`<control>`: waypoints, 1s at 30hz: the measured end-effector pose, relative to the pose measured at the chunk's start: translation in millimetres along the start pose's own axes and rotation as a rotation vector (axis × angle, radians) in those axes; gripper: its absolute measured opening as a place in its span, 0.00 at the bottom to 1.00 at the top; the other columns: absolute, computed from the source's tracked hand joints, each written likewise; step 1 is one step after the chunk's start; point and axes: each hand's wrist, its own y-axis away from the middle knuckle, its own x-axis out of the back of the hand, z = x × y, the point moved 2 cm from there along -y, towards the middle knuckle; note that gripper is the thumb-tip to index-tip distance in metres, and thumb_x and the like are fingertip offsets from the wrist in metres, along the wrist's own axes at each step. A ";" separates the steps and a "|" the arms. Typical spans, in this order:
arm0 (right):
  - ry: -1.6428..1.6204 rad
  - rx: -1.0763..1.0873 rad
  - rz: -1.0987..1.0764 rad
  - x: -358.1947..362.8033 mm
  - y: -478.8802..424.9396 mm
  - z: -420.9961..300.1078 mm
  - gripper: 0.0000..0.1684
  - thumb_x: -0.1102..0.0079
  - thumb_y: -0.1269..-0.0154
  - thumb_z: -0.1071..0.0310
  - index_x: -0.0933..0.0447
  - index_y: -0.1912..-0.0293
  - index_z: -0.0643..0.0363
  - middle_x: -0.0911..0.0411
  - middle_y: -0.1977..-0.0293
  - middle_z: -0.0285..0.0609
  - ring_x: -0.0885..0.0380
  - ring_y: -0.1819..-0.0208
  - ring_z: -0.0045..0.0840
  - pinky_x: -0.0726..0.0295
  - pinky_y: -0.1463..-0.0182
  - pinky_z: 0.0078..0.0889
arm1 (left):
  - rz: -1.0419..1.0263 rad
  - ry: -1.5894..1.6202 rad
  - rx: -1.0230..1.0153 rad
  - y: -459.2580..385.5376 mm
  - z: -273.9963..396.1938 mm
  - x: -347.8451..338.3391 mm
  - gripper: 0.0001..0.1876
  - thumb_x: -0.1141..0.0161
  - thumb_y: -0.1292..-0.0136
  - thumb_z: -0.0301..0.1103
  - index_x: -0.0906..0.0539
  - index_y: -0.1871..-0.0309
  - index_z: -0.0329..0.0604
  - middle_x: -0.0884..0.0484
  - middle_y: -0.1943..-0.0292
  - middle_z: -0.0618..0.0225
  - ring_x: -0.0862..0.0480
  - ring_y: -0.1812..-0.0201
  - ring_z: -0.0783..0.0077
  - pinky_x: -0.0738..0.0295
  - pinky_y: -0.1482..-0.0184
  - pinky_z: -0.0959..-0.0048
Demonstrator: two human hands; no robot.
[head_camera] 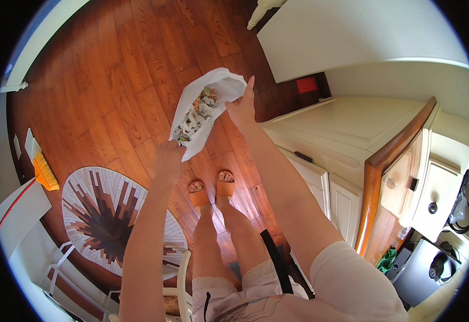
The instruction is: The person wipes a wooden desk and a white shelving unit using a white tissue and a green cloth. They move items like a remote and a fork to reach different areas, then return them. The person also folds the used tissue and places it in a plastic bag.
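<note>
A white plastic bag (229,86) hangs in front of me above the wooden floor, its mouth stretched wide and facing up. Crumpled tissues and other litter (197,114) lie inside it, with a few green and brown scraps among them. My left hand (171,155) grips the near left end of the bag's rim. At the far right end, my right hand (243,110) pinches the rim between thumb and fingers. The bag's bottom is hidden from this angle.
A round patterned rug (97,189) lies left of my feet, near an orange broom (46,171). Cream cabinets (345,197) with a brown wooden top edge stand to the right. A chair back (184,277) is close behind my left side. A laptop (420,273) with headphones sits at lower right.
</note>
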 end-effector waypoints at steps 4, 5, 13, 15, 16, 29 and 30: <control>0.085 -0.062 -0.163 -2.0 57.0 -3.6 0.55 0.44 0.51 0.75 0.69 0.31 0.62 0.53 0.35 0.63 0.49 0.33 0.49 0.42 0.34 0.38 | -0.112 0.016 0.141 39.2 -13.3 -43.8 0.11 0.49 0.46 0.25 0.20 0.61 0.41 0.24 0.59 0.56 0.26 0.54 0.52 0.31 0.53 0.59; 0.124 -0.062 -0.142 1.8 74.5 8.1 0.54 0.46 0.51 0.76 0.68 0.31 0.62 0.51 0.35 0.64 0.46 0.35 0.49 0.41 0.35 0.39 | -0.104 0.099 0.165 47.3 -7.3 -44.9 0.10 0.50 0.45 0.25 0.21 0.60 0.40 0.24 0.58 0.54 0.26 0.54 0.50 0.31 0.52 0.58; 0.851 -0.027 -0.705 30.5 228.5 29.1 0.24 0.48 0.45 0.66 0.32 0.48 0.62 0.32 0.48 0.56 0.28 0.49 0.42 0.28 0.48 0.38 | -0.558 0.247 0.112 145.5 63.8 14.2 0.12 0.47 0.45 0.31 0.22 0.59 0.36 0.21 0.61 0.47 0.23 0.57 0.46 0.29 0.54 0.55; 0.904 0.107 -0.698 31.2 268.5 46.1 0.19 0.47 0.45 0.65 0.23 0.54 0.61 0.24 0.53 0.53 0.24 0.52 0.39 0.27 0.50 0.37 | -0.566 0.277 0.123 181.1 71.6 19.5 0.13 0.44 0.47 0.34 0.20 0.59 0.40 0.19 0.62 0.51 0.21 0.57 0.48 0.27 0.56 0.57; 0.716 0.105 -0.611 38.1 294.5 59.0 0.18 0.47 0.46 0.66 0.23 0.54 0.60 0.24 0.54 0.52 0.24 0.53 0.38 0.26 0.50 0.36 | -0.503 0.225 0.126 205.6 66.5 11.4 0.13 0.46 0.45 0.34 0.20 0.57 0.41 0.19 0.63 0.51 0.21 0.59 0.48 0.26 0.56 0.59; -0.033 -0.536 0.108 257.6 490.2 -86.3 0.17 0.43 0.44 0.62 0.23 0.55 0.57 0.20 0.72 0.41 0.21 0.73 0.21 0.22 0.69 0.28 | -0.697 0.014 -0.014 193.1 87.5 137.9 0.16 0.44 0.44 0.36 0.20 0.53 0.41 0.19 0.57 0.51 0.19 0.54 0.56 0.25 0.51 0.65; -0.091 -0.539 0.128 269.0 512.4 -93.6 0.16 0.44 0.44 0.60 0.23 0.57 0.56 0.20 0.71 0.41 0.20 0.73 0.28 0.22 0.68 0.30 | -0.707 0.008 -0.063 186.4 90.0 141.4 0.16 0.44 0.43 0.36 0.20 0.53 0.40 0.19 0.57 0.52 0.19 0.54 0.56 0.25 0.51 0.66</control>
